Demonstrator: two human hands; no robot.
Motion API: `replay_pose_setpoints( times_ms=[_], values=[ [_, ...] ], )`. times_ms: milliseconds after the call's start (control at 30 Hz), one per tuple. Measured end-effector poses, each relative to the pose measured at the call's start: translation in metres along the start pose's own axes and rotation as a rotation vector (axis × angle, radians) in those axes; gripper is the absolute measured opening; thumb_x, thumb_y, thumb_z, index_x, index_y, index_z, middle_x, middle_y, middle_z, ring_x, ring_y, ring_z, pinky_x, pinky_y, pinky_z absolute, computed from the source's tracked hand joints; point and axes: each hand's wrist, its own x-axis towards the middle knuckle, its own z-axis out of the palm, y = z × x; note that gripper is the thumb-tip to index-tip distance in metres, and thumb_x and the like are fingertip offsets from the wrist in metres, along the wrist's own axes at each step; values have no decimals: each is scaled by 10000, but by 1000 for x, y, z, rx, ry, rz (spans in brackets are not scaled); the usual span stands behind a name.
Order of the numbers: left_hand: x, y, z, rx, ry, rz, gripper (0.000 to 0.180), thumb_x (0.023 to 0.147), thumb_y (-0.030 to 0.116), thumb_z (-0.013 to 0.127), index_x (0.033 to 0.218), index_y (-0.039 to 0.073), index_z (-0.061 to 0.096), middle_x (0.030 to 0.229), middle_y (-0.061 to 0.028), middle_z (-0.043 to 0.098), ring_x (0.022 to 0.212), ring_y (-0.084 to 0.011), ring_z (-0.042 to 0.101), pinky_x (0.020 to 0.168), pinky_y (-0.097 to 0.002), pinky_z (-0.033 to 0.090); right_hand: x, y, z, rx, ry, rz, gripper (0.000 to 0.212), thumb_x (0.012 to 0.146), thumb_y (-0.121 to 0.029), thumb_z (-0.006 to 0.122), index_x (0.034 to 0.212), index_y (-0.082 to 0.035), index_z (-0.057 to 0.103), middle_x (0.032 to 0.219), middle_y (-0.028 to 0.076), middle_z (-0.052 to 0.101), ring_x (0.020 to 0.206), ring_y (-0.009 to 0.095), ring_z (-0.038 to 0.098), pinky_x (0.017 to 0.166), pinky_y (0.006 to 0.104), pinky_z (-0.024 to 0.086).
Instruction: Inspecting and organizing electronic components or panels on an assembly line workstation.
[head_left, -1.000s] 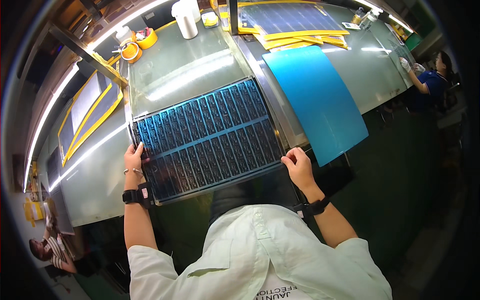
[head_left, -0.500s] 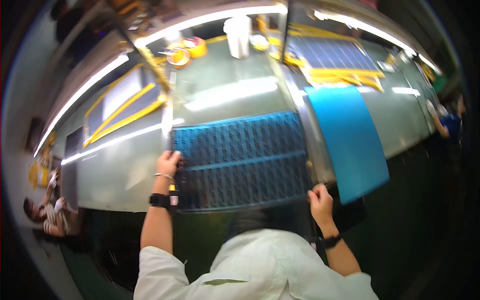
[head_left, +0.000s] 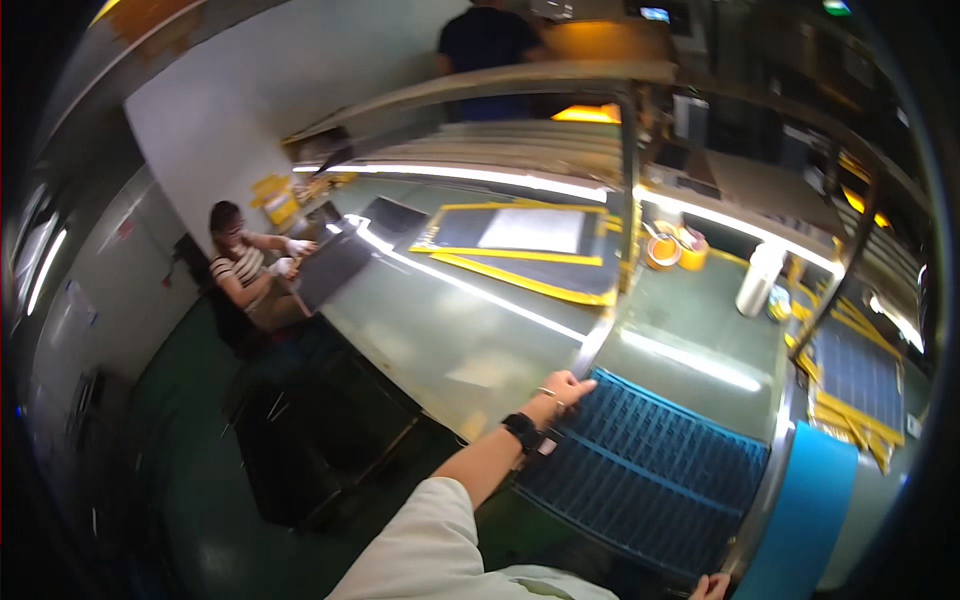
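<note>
A dark panel with blue ribs (head_left: 650, 470), patterned with rows of slots, lies on the bench in front of me. At its far left corner, my left hand (head_left: 567, 388) has its fingers closed on the edge; a band and a black wrist strap circle that arm. My right hand (head_left: 711, 587) is at the lower edge of the picture, beside the panel's near right corner. Its fingers look bent together, but most of the hand is cut off, and what they hold is hidden. A plain blue sheet (head_left: 805, 500) rests to the right of the panel.
Yellow-edged dark panels (head_left: 530, 250) lie on the greenish bench (head_left: 450, 340) behind my left hand. Orange tape rolls (head_left: 662, 248) and a white cylinder (head_left: 762, 280) stand at the back. More yellow-edged panels (head_left: 855, 370) are at right. A co-worker (head_left: 245, 265) with white gloves sits far left.
My view has swung to the left, so the panel and both hands now appear lower and farther right. My left hand stays at the panel's edge; my right hand is mostly out of the picture.
</note>
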Motion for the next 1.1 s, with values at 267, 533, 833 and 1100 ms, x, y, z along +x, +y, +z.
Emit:
replay_pose_setpoints(
  times_ms=[267, 533, 833, 1100],
  values=[
    [22, -5, 11, 345, 160, 256, 499, 684, 464, 727, 793, -12, 623, 822, -190, 648, 764, -310, 623, 691, -395, 485, 14, 16, 17, 62, 80, -88, 134, 807, 22, 524, 771, -31, 407, 691, 20, 363, 614, 127, 375, 576, 267, 364],
    [22, 7, 10, 522, 165, 189, 406, 707, 343, 742, 947, 54, 588, 871, -171, 652, 841, -342, 621, 738, -406, 486, 17, -14, 10, 101, -26, 179, 131, 818, 26, 526, 773, -20, 412, 621, 48, 390, 549, 124, 442, 512, 267, 396],
    [7, 6, 16, 716, 186, 375, 547, 796, 333, 658, 1302, 302, 450, 941, -154, 607, 855, -356, 610, 742, -430, 493, 4, -6, 9, 121, -28, 161, 125, 815, 25, 538, 783, -18, 426, 610, 64, 428, 539, 151, 472, 514, 286, 403],
    [11, 11, 22, 947, 171, 415, 365, 893, 365, 506, 1257, 378, 487, 940, -140, 543, 792, -364, 610, 670, -449, 501, 11, -12, 4, 95, -43, 152, 133, 805, 2, 562, 786, -7, 430, 613, 100, 435, 550, 218, 496, 535, 321, 410]
  ],
)
